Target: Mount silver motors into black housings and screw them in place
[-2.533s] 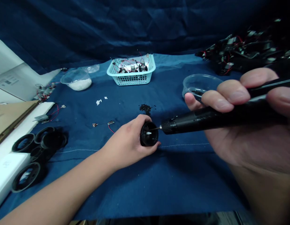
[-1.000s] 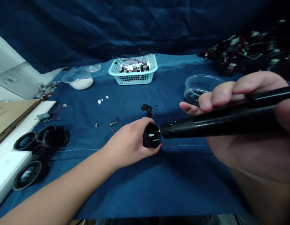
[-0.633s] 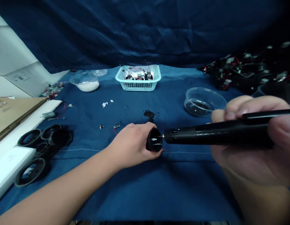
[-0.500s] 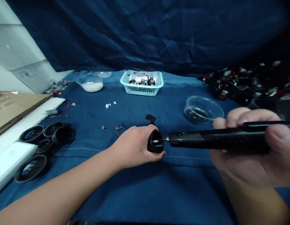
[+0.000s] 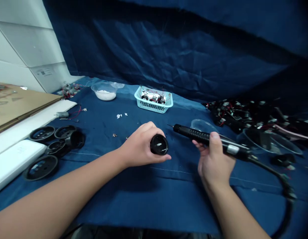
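Note:
My left hand is closed round a small black round part with a white piece inside, held just above the blue cloth. My right hand grips a black corded electric screwdriver, thumb on top. Its bit points up and left, a short way to the right of the black part and not touching it. The tool's cable trails off to the right.
Black rings lie at the left beside a white box. A pale blue basket of wired parts, a tub of white bits, clear dishes and a heap of wired black parts sit farther back.
The screwdriver's bit has pulled out of the black part and drawn back to the right. My right hand has moved away from the camera. The view has tilted up.

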### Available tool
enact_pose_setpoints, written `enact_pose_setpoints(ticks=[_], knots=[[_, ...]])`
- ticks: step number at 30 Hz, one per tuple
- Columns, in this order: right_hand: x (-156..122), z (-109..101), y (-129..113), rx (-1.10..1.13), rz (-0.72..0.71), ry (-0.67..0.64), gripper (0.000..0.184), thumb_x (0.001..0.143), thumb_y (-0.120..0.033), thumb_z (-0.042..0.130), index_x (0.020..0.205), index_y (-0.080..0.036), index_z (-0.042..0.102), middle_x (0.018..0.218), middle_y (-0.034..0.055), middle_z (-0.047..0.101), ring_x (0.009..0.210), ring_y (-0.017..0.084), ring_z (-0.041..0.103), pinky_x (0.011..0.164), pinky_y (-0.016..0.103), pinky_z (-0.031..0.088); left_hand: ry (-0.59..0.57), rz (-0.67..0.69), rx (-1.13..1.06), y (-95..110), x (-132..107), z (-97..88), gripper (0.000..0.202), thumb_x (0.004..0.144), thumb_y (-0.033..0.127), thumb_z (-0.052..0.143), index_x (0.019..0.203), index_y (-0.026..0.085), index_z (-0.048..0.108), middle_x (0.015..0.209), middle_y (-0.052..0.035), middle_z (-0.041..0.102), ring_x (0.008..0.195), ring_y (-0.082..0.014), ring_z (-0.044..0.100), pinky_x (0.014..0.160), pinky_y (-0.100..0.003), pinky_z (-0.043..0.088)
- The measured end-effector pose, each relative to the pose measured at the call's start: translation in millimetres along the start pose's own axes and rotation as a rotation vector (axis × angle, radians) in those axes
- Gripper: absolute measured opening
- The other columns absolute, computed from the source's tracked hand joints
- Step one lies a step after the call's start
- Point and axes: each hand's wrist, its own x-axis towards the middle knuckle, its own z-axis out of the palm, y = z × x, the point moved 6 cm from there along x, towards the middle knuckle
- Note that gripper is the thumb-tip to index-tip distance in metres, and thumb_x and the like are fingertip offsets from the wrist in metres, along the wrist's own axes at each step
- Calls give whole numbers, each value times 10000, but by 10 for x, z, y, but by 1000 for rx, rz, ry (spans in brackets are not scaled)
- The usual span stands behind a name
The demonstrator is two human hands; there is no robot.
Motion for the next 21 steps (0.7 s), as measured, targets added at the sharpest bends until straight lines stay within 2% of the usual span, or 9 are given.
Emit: enact_pose_setpoints(ticks=[2, 4, 6, 8, 11, 14, 17, 21], knots=[[-17, -30, 147, 72, 155, 38, 401, 794, -424, 927, 987, -159, 697, 834, -9, 719, 672, 129, 683, 755, 400, 737, 61, -5, -83, 20, -10, -86, 704, 741, 553, 930, 1266, 198, 624, 1075, -73, 676, 986, -245, 627, 921, -411, 509], [-22, -50, 250, 140, 259, 64, 388, 815, -432, 902, 1011, -167, 697, 823, -8, 734, 688, 132, 704, 858, 445, 729, 115, -44, -234, 27, -16, -160, 808, 746, 571, 919, 1366, 180, 578, 1009, -52, 671, 878, -211, 632, 844, -379, 519], [-11, -54, 328, 176, 313, 72, 354, 822, -402, 886, 1011, -180, 684, 845, -6, 752, 750, 143, 753, 940, 433, 707, 131, -127, -458, 16, -11, -187, 698, 845, 597, 822, 1355, 171, 608, 945, -39, 673, 789, -176, 621, 742, -330, 503], [4, -57, 419, 198, 366, 88, 302, 824, -352, 868, 989, -190, 675, 895, 4, 769, 819, 163, 792, 947, 411, 703, 135, -242, -689, -14, -1, -162, 593, 960, 647, 654, 1289, 154, 685, 949, -70, 704, 747, -156, 602, 651, -290, 452], [19, -63, 553, 212, 438, 117, 192, 863, -270, 813, 946, -181, 665, 911, 21, 766, 878, 202, 813, 869, 399, 724, 126, -398, -960, -82, 4, -40, 717, 1003, 746, 510, 1227, 112, 760, 968, -120, 735, 649, -122, 519, 570, -272, 352], [9, -78, 607, 238, 450, 143, 123, 937, -217, 764, 970, -150, 666, 946, 28, 760, 922, 191, 801, 850, 383, 720, 112, -486, -1149, -165, -14, 128, 796, 956, 820, 547, 1219, 102, 767, 958, -127, 732, 580, -86, 428, 558, -265, 308], [-58, -84, 582, 272, 466, 146, 107, 982, -245, 724, 1014, -155, 674, 1006, 39, 773, 981, 194, 795, 890, 421, 719, 97, -562, -1257, -257, -61, 282, 810, 924, 842, 582, 1195, 101, 760, 947, -127, 724, 585, -80, 404, 563, -252, 297], [-214, -62, 489, 321, 496, 123, 76, 945, -264, 690, 984, -205, 664, 1019, 30, 791, 1055, 199, 797, 1017, 482, 686, 38, -651, -1288, -361, -132, 429, 802, 929, 829, 587, 1178, 87, 756, 952, -126, 717, 591, -84, 401, 571, -252, 314]])
